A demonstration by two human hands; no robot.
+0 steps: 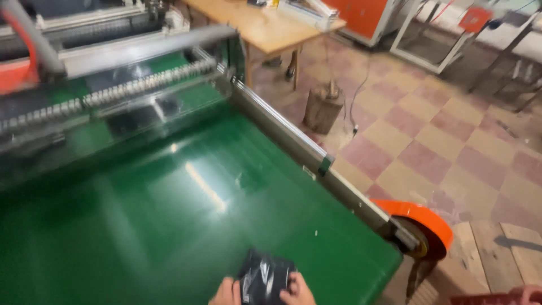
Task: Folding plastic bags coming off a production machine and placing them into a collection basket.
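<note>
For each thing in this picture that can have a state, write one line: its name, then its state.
black plastic packet: flat on belt, held at both sides
left hand: gripping packet
right hand: gripping packet
green belt: glossy, otherwise bare
wooden table: standing, items on top

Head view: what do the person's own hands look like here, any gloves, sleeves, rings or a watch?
Only the tops of both hands show at the bottom edge. The left hand and the right hand are bare: no gloves, and no rings visible on the fingers that show. Wrists and forearms are cut off by the frame, so sleeves or a watch cannot be judged.
</note>
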